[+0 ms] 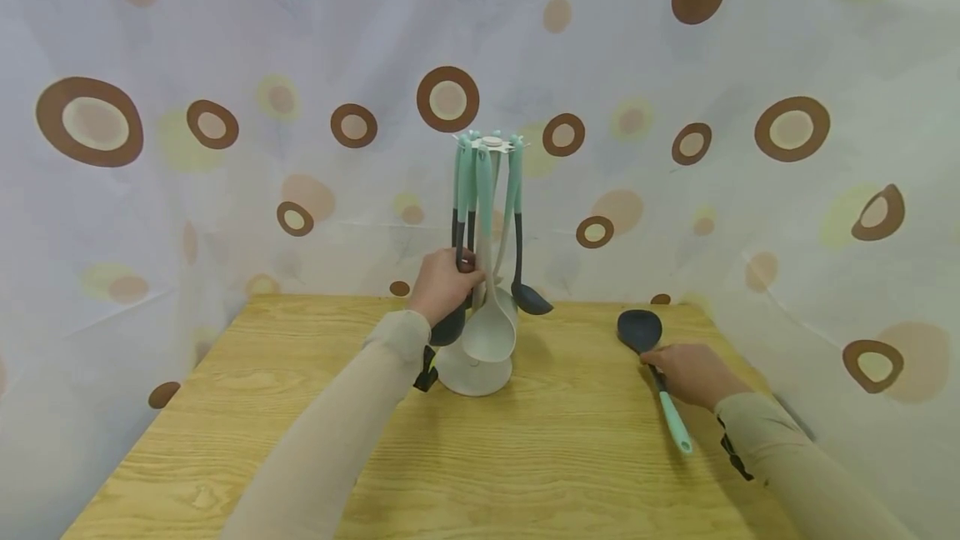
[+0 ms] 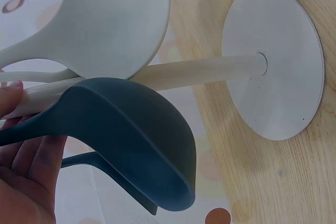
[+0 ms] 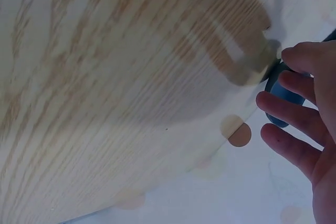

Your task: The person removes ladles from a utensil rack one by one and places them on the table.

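Note:
A white utensil stand point(image 1: 474, 382) stands mid-table, hung with mint-handled utensils. My left hand point(image 1: 444, 280) grips its pole point(image 2: 202, 71) low among the utensils, thumb on one side and fingers behind. In the left wrist view a dark ladle point(image 2: 126, 124) hangs across that hand, beside a large white ladle point(image 2: 113, 24). To the right, my right hand point(image 1: 693, 375) pinches a dark serving spoon point(image 1: 640, 328) by its neck, with thumb and forefinger. The spoon's mint handle point(image 1: 675, 423) points toward the front of the table. The right hand's other fingers point(image 3: 289, 111) are spread apart.
The wooden table point(image 1: 562, 457) carries the stand. Another dark ladle point(image 1: 531, 298) hangs at the stand's right side, its bowl jutting outward. A white sheet with brown circles point(image 1: 360, 40) hangs behind the table and along both sides.

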{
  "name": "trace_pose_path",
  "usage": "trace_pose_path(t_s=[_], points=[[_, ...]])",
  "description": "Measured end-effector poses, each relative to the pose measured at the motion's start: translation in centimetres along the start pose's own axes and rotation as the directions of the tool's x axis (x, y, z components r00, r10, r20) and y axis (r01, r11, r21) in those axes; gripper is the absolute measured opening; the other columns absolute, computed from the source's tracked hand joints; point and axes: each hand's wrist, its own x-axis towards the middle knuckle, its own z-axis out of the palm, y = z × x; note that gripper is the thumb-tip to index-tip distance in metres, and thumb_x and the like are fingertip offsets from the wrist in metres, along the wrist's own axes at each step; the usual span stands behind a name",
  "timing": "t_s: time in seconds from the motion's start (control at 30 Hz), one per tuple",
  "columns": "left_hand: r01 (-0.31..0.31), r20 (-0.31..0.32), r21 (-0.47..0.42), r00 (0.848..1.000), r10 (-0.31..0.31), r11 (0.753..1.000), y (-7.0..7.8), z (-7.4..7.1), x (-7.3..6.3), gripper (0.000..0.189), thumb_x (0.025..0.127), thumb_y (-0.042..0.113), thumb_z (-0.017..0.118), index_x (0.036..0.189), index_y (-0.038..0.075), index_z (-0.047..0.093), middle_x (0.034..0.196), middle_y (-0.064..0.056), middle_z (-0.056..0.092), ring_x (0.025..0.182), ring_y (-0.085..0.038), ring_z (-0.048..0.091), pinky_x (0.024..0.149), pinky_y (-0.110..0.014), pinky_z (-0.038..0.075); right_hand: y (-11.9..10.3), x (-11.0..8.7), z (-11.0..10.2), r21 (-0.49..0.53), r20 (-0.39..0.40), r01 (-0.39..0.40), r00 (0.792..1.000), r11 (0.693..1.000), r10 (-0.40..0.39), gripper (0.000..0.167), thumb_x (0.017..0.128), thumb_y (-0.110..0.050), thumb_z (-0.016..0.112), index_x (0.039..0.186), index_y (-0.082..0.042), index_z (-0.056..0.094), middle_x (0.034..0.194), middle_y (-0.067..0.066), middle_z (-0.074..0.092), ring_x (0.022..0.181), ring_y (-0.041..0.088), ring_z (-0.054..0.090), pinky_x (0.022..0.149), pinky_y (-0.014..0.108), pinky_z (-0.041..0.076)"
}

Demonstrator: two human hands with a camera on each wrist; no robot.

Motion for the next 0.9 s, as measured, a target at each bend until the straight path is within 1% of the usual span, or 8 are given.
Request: trace_pose_path(t_s=[0.27, 0.37, 0.47, 0.57, 0.63, 0.77, 0.83, 0.9], points=[[-0.024, 0.009, -0.001, 1.000, 0.024, 1.000, -0.5, 0.2, 0.1, 0.023, 0.094, 0.020, 0.068, 0.113, 0.007, 0.072, 0.104, -0.006, 0.074, 0.086, -0.017, 0.072, 0.072, -0.032, 0.059, -0.6, -0.5, 0.3, 0.071, 0.046, -0.034, 0.998, 0.997, 0.030, 0.019, 0.094, -0.009, 0.067, 0.104, -0.023, 0.073, 0.062, -0.009, 0.056, 0.049, 0.005, 0.042, 0.047, 0.027, 0.034], [-0.018, 0.009, -0.008, 1.000, 0.018, 1.000, -0.6, 0.1, 0.3, 0.023, 0.094, 0.020, 0.068, 0.113, 0.008, 0.072, 0.104, -0.006, 0.074, 0.084, -0.017, 0.071, 0.071, -0.032, 0.059, -0.7, -0.4, 0.2, 0.104, 0.077, -0.067, 0.995, 0.992, 0.060, 0.017, 0.096, -0.011, 0.064, 0.107, -0.020, 0.073, 0.060, -0.009, 0.053, 0.048, 0.005, 0.040, 0.047, 0.026, 0.033], [-0.012, 0.008, -0.009, 1.000, 0.012, 1.000, -0.6, 0.0, 0.3, 0.023, 0.094, 0.020, 0.069, 0.113, 0.008, 0.072, 0.105, -0.006, 0.074, 0.085, -0.017, 0.072, 0.072, -0.032, 0.059, -0.9, -0.2, 0.0, 0.140, 0.127, -0.110, 0.988, 0.984, 0.092, 0.021, 0.097, -0.014, 0.063, 0.116, -0.015, 0.071, 0.059, -0.009, 0.053, 0.048, 0.006, 0.041, 0.046, 0.026, 0.033], [-0.006, 0.011, -0.008, 1.000, 0.006, 1.000, -0.4, 0.0, 0.3, 0.023, 0.094, 0.020, 0.068, 0.113, 0.008, 0.071, 0.106, -0.006, 0.074, 0.086, -0.017, 0.072, 0.073, -0.032, 0.060, -1.3, -0.1, -0.2, 0.174, 0.183, -0.173, 0.973, 0.969, 0.140, 0.026, 0.097, -0.021, 0.064, 0.121, -0.011, 0.069, 0.059, -0.009, 0.052, 0.049, 0.007, 0.043, 0.046, 0.027, 0.033], [-0.007, 0.013, -0.008, 1.000, 0.007, 1.000, -0.4, 0.0, 0.2, 0.023, 0.094, 0.020, 0.068, 0.114, 0.008, 0.071, 0.106, -0.006, 0.074, 0.086, -0.017, 0.072, 0.073, -0.032, 0.060, -1.6, 0.0, -0.4, 0.200, 0.219, -0.212, 0.961, 0.957, 0.167, 0.025, 0.097, -0.025, 0.065, 0.117, -0.009, 0.069, 0.060, -0.008, 0.052, 0.051, 0.008, 0.045, 0.048, 0.028, 0.035], [-0.011, 0.006, -0.009, 1.000, 0.011, 1.000, -0.3, 0.0, 0.1, 0.024, 0.094, 0.019, 0.068, 0.114, 0.007, 0.071, 0.106, -0.007, 0.074, 0.085, -0.017, 0.072, 0.073, -0.032, 0.060, -2.0, 0.2, -0.5, 0.247, 0.272, -0.279, 0.939, 0.928, 0.211, 0.014, 0.094, -0.023, 0.067, 0.096, -0.009, 0.065, 0.064, -0.003, 0.052, 0.056, 0.013, 0.046, 0.053, 0.032, 0.037], [-0.013, 0.001, -0.012, 1.000, 0.013, 1.000, -0.3, 0.0, 0.0, 0.023, 0.094, 0.019, 0.069, 0.114, 0.006, 0.071, 0.106, -0.008, 0.074, 0.085, -0.018, 0.072, 0.073, -0.032, 0.060, -2.2, 0.3, -0.5, 0.268, 0.280, -0.295, 0.935, 0.917, 0.219, 0.012, 0.093, -0.019, 0.067, 0.088, -0.010, 0.061, 0.066, -0.001, 0.051, 0.057, 0.015, 0.046, 0.054, 0.032, 0.037], [-0.013, 0.000, -0.016, 1.000, 0.013, 1.000, -0.3, 0.0, 0.0, 0.024, 0.095, 0.019, 0.069, 0.114, 0.006, 0.071, 0.107, -0.008, 0.074, 0.085, -0.018, 0.072, 0.073, -0.032, 0.060, -2.3, 0.4, -0.4, 0.287, 0.281, -0.310, 0.932, 0.906, 0.230, 0.011, 0.091, -0.015, 0.066, 0.086, -0.009, 0.060, 0.067, 0.001, 0.051, 0.057, 0.015, 0.046, 0.055, 0.032, 0.037]])
